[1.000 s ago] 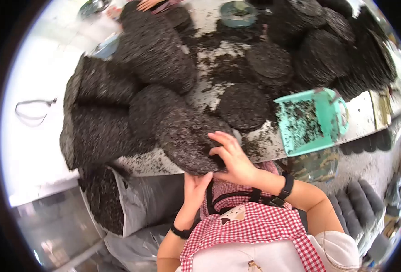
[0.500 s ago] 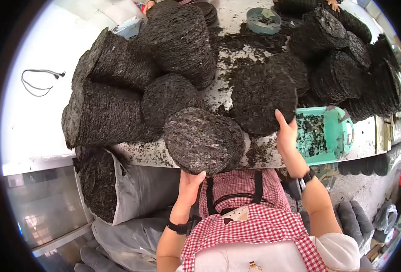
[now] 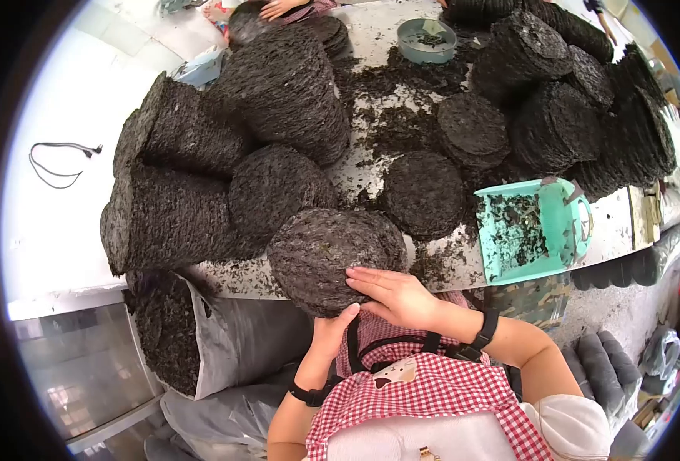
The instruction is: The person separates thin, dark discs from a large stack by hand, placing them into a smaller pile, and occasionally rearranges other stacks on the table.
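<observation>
A dark, fibrous dried seaweed cake (image 3: pixel 320 250), round and flat, tops a small pile at the table's near edge. My left hand (image 3: pixel 330 334) grips its near rim, thumb at the edge and the other fingers hidden beneath. Across the cake's right side lies my right hand (image 3: pixel 394 296), fingers stretched out flat on the surface. Just beyond to the right is a low seaweed stack (image 3: pixel 424 192), with another round stack (image 3: pixel 472 131) behind it. A further seaweed stack (image 3: pixel 278 184) leans close behind the cake on the left.
Tall seaweed rolls (image 3: pixel 174 211) crowd the left, more (image 3: pixel 559 127) the right. A green dustpan-like scoop (image 3: pixel 520 273) holds scraps at the right edge. A round tub (image 3: pixel 426 54) stands farther back. Another person's hand (image 3: pixel 282 8) is at the top. An open sack (image 3: pixel 240 330) sits below left.
My right hand has left the seaweed cake over the right stack and moved left onto the near cake. That cake now lies on the right stack. The view has shifted slightly.
</observation>
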Available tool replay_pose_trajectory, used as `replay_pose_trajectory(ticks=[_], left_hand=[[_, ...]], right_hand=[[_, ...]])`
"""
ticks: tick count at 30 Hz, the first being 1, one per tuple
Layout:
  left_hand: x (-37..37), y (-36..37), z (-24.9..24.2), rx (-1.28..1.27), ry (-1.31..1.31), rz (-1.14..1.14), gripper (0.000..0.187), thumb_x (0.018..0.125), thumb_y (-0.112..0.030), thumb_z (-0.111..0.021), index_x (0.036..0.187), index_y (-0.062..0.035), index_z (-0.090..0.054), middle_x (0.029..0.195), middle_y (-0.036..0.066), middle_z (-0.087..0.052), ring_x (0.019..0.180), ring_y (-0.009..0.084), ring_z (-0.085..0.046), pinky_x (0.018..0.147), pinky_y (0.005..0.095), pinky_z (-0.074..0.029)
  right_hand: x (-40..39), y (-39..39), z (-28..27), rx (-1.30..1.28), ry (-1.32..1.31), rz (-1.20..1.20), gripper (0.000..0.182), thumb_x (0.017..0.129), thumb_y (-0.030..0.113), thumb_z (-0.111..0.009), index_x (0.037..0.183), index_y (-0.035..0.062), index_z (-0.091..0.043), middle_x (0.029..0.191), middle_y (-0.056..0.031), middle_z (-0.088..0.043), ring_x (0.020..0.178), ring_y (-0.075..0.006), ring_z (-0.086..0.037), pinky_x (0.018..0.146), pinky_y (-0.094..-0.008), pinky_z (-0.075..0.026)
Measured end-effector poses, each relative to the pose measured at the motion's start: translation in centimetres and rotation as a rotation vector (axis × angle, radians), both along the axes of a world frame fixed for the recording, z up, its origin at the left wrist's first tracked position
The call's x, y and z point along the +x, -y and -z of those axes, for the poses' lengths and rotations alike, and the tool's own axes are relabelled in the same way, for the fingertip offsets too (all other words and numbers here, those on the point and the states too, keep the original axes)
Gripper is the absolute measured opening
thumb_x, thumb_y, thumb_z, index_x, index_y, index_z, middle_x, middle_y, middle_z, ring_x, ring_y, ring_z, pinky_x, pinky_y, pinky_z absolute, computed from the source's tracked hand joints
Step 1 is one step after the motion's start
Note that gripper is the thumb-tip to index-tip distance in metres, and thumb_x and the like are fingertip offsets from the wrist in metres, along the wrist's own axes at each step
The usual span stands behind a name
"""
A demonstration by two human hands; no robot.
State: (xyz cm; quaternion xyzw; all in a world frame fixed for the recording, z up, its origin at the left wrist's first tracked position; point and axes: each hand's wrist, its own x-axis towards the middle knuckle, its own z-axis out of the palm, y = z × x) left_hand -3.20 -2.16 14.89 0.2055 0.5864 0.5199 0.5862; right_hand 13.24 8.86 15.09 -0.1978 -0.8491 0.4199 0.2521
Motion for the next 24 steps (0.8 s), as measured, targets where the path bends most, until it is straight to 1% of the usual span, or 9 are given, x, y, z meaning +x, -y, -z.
replay_pose_trajectory(ticks=[6,9,10,12,15,18,21,23,24], left_hand=[[0.2,0.9,0.3,-0.035,-0.094,0.129,0.048,0.084,-0.015,-0.068,0.126,0.0,-0.047,0.123,0.009,-0.053,0.114,0.0164,-0.049,0.097,0.0319,-0.039],[0.3,1.0,0.3,-0.004,-0.158,0.209,0.047,0.086,-0.015,-0.066,0.126,0.0001,-0.047,0.122,0.007,-0.054,0.113,0.0149,-0.049,0.096,0.0311,-0.039],[0.2,1.3,0.3,-0.061,-0.124,0.201,0.047,0.086,-0.015,-0.066,0.126,0.0002,-0.047,0.122,0.007,-0.054,0.112,0.0149,-0.049,0.096,0.0311,-0.039],[0.1,1.4,-0.2,-0.176,-0.056,0.189,0.046,0.087,-0.015,-0.065,0.126,0.0003,-0.048,0.121,0.007,-0.055,0.111,0.0148,-0.05,0.095,0.0309,-0.039],[-0.3,1.8,0.2,-0.111,-0.146,0.26,0.04,0.088,-0.015,-0.064,0.122,0.0005,-0.052,0.118,0.005,-0.057,0.107,0.0145,-0.052,0.093,0.0297,-0.041],[-0.2,1.8,-0.2,-0.116,-0.183,0.284,0.039,0.087,-0.016,-0.065,0.121,0.0004,-0.053,0.118,0.005,-0.058,0.105,0.015,-0.053,0.092,0.0296,-0.041],[-0.4,1.0,-0.4,-0.188,-0.224,0.318,0.042,0.085,-0.017,-0.067,0.121,0.0007,-0.053,0.116,0.007,-0.059,0.106,0.0154,-0.053,0.093,0.0302,-0.041],[-0.3,1.0,-0.8,-0.277,-0.312,0.383,0.043,0.084,-0.018,-0.068,0.12,0.001,-0.054,0.114,0.008,-0.06,0.107,0.0156,-0.053,0.093,0.0307,-0.041],[-0.1,0.9,-0.6,-0.194,-0.31,0.36,0.043,0.084,-0.018,-0.068,0.12,0.0014,-0.053,0.115,0.007,-0.059,0.106,0.0153,-0.053,0.092,0.0303,-0.042]], right_hand=[[0.9,-0.4,-0.4,-0.093,-0.004,-0.044,0.042,0.08,0.015,-0.065,0.119,0.0024,-0.055,0.128,-0.0154,-0.052,0.119,-0.0308,-0.049,0.098,-0.039,-0.043],[1.3,-0.4,-1.1,-0.277,-0.074,0.097,0.038,0.083,0.012,-0.062,0.119,0.0025,-0.055,0.124,-0.0144,-0.056,0.114,-0.031,-0.054,0.094,-0.039,-0.046],[1.7,-0.8,-1.6,-0.403,-0.193,0.258,0.033,0.087,0.009,-0.058,0.119,0.0025,-0.055,0.121,-0.0141,-0.059,0.109,-0.0267,-0.059,0.091,-0.0356,-0.048],[3.0,-2.3,-1.7,-0.465,-0.1,0.747,0.028,0.089,0.007,-0.055,0.116,-0.0019,-0.056,0.102,-0.0105,-0.064,0.089,-0.016,-0.061,0.077,-0.0262,-0.048],[5.3,-6.6,2.2,-0.749,-0.591,0.97,0.019,0.09,0.009,-0.058,0.105,-0.0021,-0.058,0.095,-0.0017,-0.063,0.078,-0.0046,-0.054,0.065,-0.0212,-0.042],[8.2,-9.1,10.0,-0.965,-0.523,1.142,0.033,0.087,0.017,-0.062,0.113,-0.0028,-0.054,0.103,-0.0065,-0.062,0.086,-0.012,-0.058,0.075,-0.0256,-0.045],[7.7,-7.7,15.5,-0.489,-0.208,1.409,0.046,0.085,0.022,-0.065,0.12,-0.002,-0.05,0.118,-0.0128,-0.056,0.1,-0.0206,-0.057,0.086,-0.0306,-0.045],[5.9,-4.8,6.5,-0.729,-0.258,0.918,0.052,0.083,0.024,-0.067,0.125,0.001,-0.048,0.127,-0.0158,-0.049,0.117,-0.0259,-0.048,0.098,-0.0371,-0.039],[5.2,-3.3,4.5,-0.532,-0.189,0.639,0.054,0.08,0.024,-0.069,0.125,0.0027,-0.049,0.126,-0.0146,-0.05,0.118,-0.0259,-0.048,0.099,-0.0375,-0.039]])
